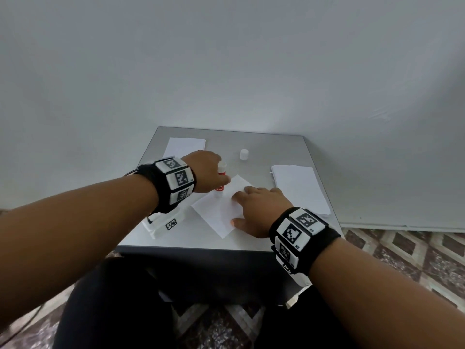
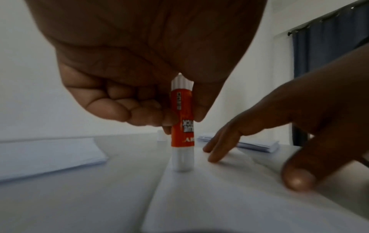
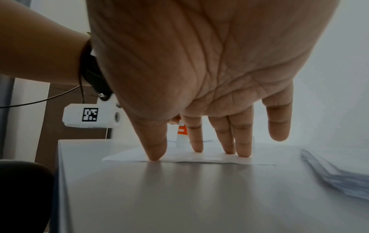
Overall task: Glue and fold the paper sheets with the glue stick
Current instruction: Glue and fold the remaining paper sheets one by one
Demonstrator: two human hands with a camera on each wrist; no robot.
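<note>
left hand [image 1: 206, 171] grips upright orange-and-white glue stick [image 2: 182, 124]; right hand [image 1: 261, 210] flat on white sheet [image 1: 219, 212].

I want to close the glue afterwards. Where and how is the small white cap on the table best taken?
Take the white cap by its round side wall, coming from above with thumb and forefinger. It stands upright and alone on the table, beyond the glue stick, so the fingers have room on both sides. The left hand grips the stick, so the right hand seems freer.
</note>
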